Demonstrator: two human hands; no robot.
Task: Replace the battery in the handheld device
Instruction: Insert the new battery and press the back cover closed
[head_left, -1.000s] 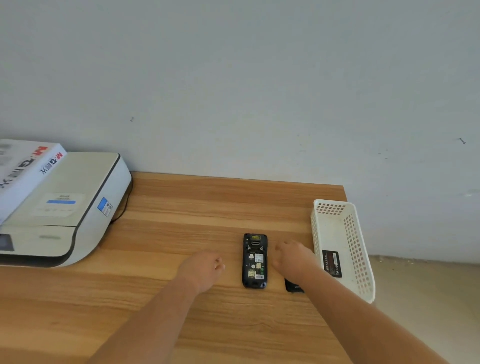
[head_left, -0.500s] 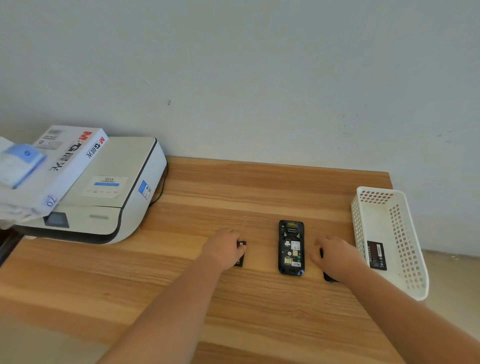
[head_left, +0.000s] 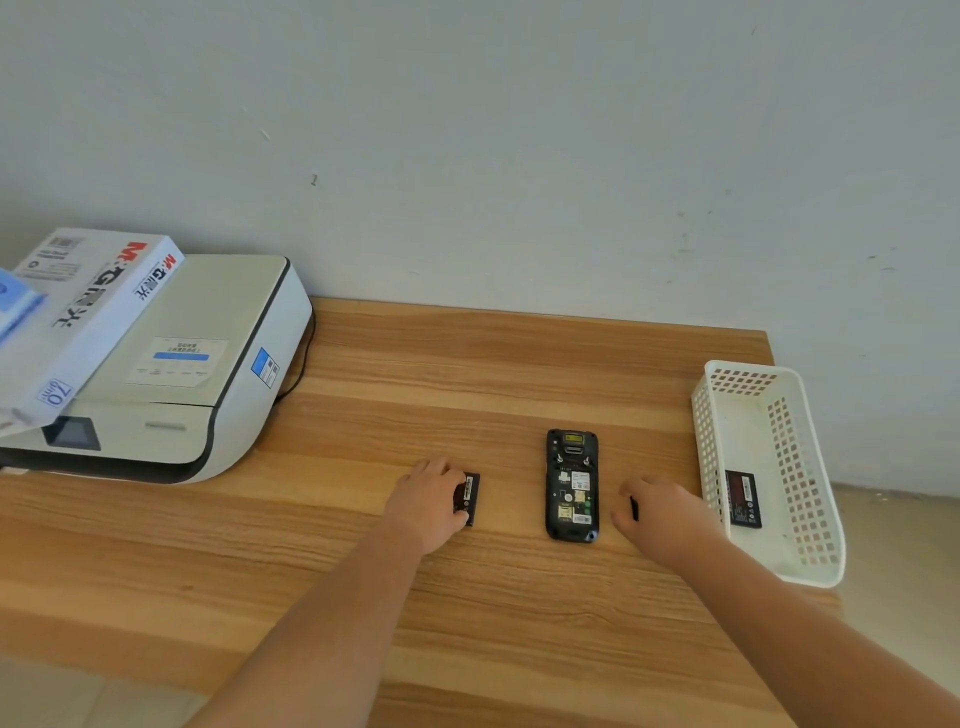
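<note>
The black handheld device lies face down on the wooden table, its back open and the empty battery bay with labels showing. Left of it lies a small black battery; my left hand rests on it, fingers curled over its left side. My right hand lies palm down just right of the device, covering a flat black part of which only a sliver shows. A second black battery lies in the white basket.
A white printer fills the table's left side, with a paper ream box on top and a cable behind it. The basket stands at the table's right edge. The wall runs along the far edge.
My left hand has moved left, away from the device, and a battery now shows under its fingers. My right hand has stayed on the black part. The view has swung left.
</note>
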